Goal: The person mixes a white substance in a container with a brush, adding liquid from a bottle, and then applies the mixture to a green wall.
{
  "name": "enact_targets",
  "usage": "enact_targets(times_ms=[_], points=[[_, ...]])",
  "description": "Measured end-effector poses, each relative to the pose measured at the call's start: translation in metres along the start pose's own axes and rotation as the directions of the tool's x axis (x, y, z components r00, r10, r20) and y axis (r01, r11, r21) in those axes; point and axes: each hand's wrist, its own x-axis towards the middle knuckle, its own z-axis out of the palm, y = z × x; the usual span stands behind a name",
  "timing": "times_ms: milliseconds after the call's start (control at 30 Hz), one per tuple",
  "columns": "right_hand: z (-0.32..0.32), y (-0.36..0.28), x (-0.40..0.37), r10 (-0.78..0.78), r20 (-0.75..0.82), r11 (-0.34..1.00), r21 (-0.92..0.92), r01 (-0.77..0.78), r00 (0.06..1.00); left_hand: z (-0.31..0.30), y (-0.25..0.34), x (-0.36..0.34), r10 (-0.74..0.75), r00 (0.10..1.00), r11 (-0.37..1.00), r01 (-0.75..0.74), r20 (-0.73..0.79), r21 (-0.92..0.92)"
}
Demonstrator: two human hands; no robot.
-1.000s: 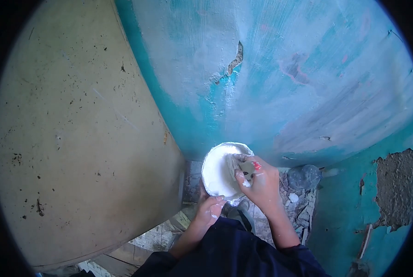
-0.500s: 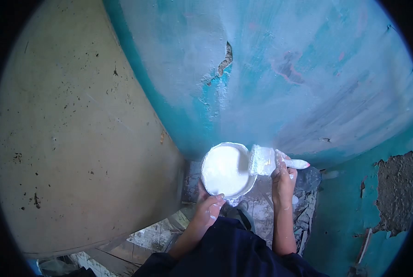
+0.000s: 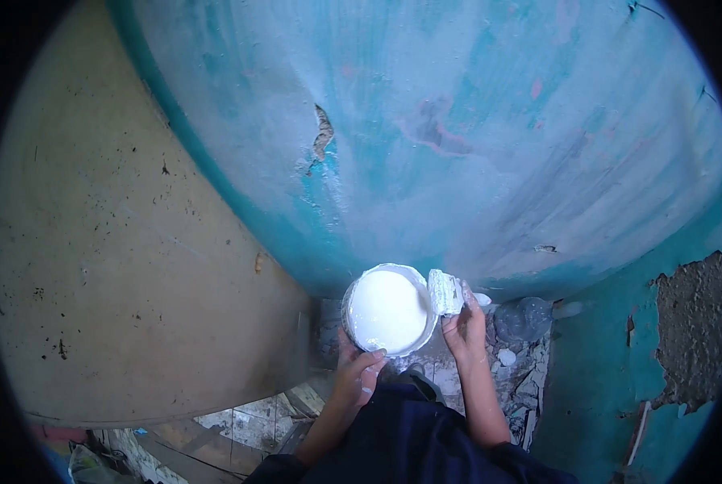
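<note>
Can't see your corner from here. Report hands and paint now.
Left hand grips paint bowl at near rim. Right hand holds white-coated brush by bowl's right rim. Nothing between brush and turquoise wall.

No writing, label, brand, number or sign can be read anywhere. The paint bowl [image 3: 387, 310] at lower centre, the brush [image 3: 445, 291] just right of it, the teal wall [image 3: 457, 121] across the upper frame and the beige wall [image 3: 119, 266] at left carry only paint, stains and cracks.
</note>
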Motion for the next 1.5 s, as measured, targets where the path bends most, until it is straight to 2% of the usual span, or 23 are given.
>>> enact_targets(times_ms=[267,400,600,667,767,900,967,1000,1133,1200,1233,1333,1400,1433,1467,1500], points=[[-0.018,-0.033,0.019,-0.044,0.049,0.999,-0.023,0.045,0.998,0.038,-0.030,0.008,-0.006,0.996,1.000,0.009,-0.093,0.026],[-0.024,-0.053,0.032,0.005,0.104,0.996,-0.091,0.004,0.995,0.048,-0.048,0.011,0.027,0.994,0.999,-0.023,-0.106,0.039],[-0.038,-0.075,0.051,-0.085,0.023,0.981,-0.172,0.088,0.996,0.057,-0.065,0.015,0.043,0.991,0.999,-0.039,-0.126,0.031],[-0.039,-0.079,0.056,-0.150,-0.001,0.946,-0.290,0.143,0.989,0.063,-0.066,0.015,0.044,0.993,0.999,-0.045,-0.106,-0.009],[-0.044,-0.080,0.061,-0.093,-0.029,0.975,-0.207,0.085,0.995,0.063,-0.068,0.016,0.036,0.995,0.998,-0.040,-0.092,-0.041],[-0.049,-0.080,0.064,-0.092,0.002,0.986,-0.137,0.091,0.996,0.055,-0.070,0.018,0.009,0.993,1.000,-0.010,-0.117,-0.009],[-0.038,-0.084,0.062,-0.086,0.015,0.992,-0.091,0.087,0.996,0.061,-0.066,0.017,0.017,0.992,1.000,-0.019,-0.124,-0.019],[-0.027,-0.089,0.062,-0.110,0.040,0.990,-0.083,0.113,0.993,0.063,-0.062,0.017,0.014,0.988,0.999,-0.019,-0.153,-0.031],[0.040,-0.115,0.048,-0.251,0.119,0.956,-0.127,0.265,0.961,0.055,-0.050,0.024,0.028,0.997,0.999,-0.030,-0.077,-0.028],[0.096,-0.136,0.034,-0.395,0.253,0.879,-0.175,0.444,0.883,0.050,-0.043,0.030,0.040,0.999,0.996,-0.042,-0.019,-0.074],[0.124,-0.148,0.030,-0.481,0.348,0.800,-0.202,0.566,0.805,0.049,-0.038,0.032,0.036,0.999,0.997,-0.036,0.003,-0.064],[0.203,-0.189,0.027,-0.635,0.615,0.443,-0.204,0.873,0.467,0.046,-0.028,0.035,0.043,0.999,0.999,-0.042,0.029,-0.009],[0.262,-0.211,0.020,-0.664,0.737,-0.039,-0.206,0.978,0.129,0.046,-0.018,0.035,0.037,0.997,0.999,-0.036,0.063,-0.013],[0.293,-0.223,0.012,-0.586,0.806,-0.346,-0.154,0.926,-0.085,0.043,-0.015,0.035,0.035,0.997,0.999,-0.034,0.073,-0.014],[0.318,-0.231,0.007,-0.446,0.856,-0.615,-0.080,0.784,-0.263,0.040,-0.011,0.035,0.032,0.996,0.999,-0.030,0.080,-0.015],[0.338,-0.235,0.006,-0.445,0.851,-0.628,-0.074,0.775,-0.279,0.036,-0.008,0.035,0.031,0.996,1.000,-0.030,0.085,-0.006]])
